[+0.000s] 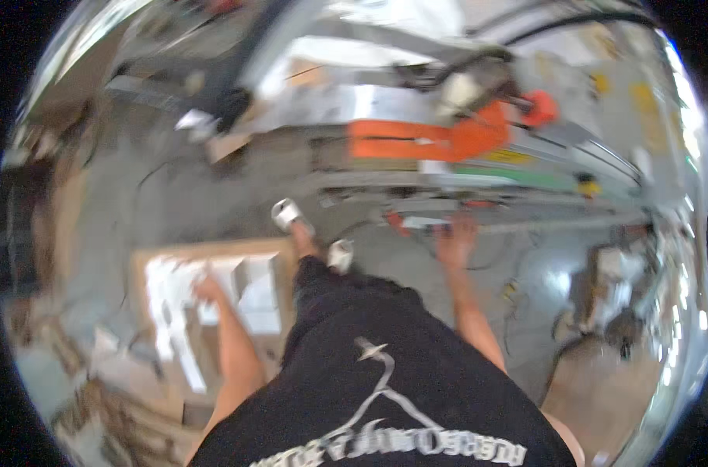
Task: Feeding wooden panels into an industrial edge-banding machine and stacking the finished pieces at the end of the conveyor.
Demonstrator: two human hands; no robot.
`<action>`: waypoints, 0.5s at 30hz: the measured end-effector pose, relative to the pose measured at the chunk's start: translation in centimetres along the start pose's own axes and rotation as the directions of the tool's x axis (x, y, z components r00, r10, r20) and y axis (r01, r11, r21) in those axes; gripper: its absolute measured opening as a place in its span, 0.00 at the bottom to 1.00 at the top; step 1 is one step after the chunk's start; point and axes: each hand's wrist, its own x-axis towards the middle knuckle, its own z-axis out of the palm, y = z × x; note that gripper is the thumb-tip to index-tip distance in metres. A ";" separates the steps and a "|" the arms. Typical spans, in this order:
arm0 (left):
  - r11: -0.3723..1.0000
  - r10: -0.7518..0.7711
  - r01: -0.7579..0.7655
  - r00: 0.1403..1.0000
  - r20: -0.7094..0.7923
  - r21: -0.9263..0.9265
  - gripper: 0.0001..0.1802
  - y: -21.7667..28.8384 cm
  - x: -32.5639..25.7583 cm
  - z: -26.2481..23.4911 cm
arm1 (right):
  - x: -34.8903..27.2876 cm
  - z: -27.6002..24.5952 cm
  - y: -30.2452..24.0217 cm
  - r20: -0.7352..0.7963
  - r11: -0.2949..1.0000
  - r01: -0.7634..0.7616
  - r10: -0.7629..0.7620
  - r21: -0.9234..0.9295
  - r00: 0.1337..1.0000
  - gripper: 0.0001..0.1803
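My left hand (207, 288) is over several white flat pieces (259, 292) that lie on a brown board (147, 251) at my left side. Motion smears its fingers, and I cannot tell whether it grips one of the pieces. Ahead and to the right, my right hand (457, 240) reaches out at the near edge of a machine (486, 177). Its fingers look stretched out, with no held thing visible. Just left of that hand is a small white and red item (416, 223), too blurred to name.
An orange panel (401, 140) and a red knob-like part (538, 109) are on the machine ahead. Brown scraps (97, 412) lie at the lower left. At the right stand blurred items (611, 272) beside a brown sheet (603, 381). My white shoes (288, 212) are on the grey floor.
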 end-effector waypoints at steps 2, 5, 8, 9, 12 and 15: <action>0.896 0.225 -0.362 0.871 0.437 0.259 0.38 2.6 -6.1 -4.1 | 0.1 -0.3 -0.7 0.039 0.999 -0.027 0.027 -0.020 0.999 0.20; 0.822 0.511 -0.559 0.647 0.566 -0.104 0.37 15.2 -20.2 -6.9 | -0.3 0.5 -1.6 0.112 0.974 -0.219 0.212 0.059 0.971 0.28; 0.667 0.730 -0.607 0.416 0.542 -0.433 0.36 24.8 -30.8 -10.9 | 1.4 -2.5 -3.5 0.299 0.978 -0.159 0.192 -0.133 0.935 0.25; 0.614 0.781 -0.605 0.371 0.503 -0.507 0.36 27.9 -31.6 -12.4 | 1.6 -3.0 -2.6 0.273 0.981 -0.174 0.191 -0.087 0.943 0.25; 0.485 0.874 -0.594 0.297 0.385 -0.642 0.35 32.6 -29.7 -15.4 | 0.8 -3.5 -2.2 0.240 0.978 -0.208 0.202 0.002 0.950 0.23; 0.406 0.914 -0.577 0.260 0.312 -0.709 0.34 32.8 -26.7 -16.2 | 0.5 -4.4 -2.5 0.245 0.970 -0.240 0.224 0.039 0.943 0.21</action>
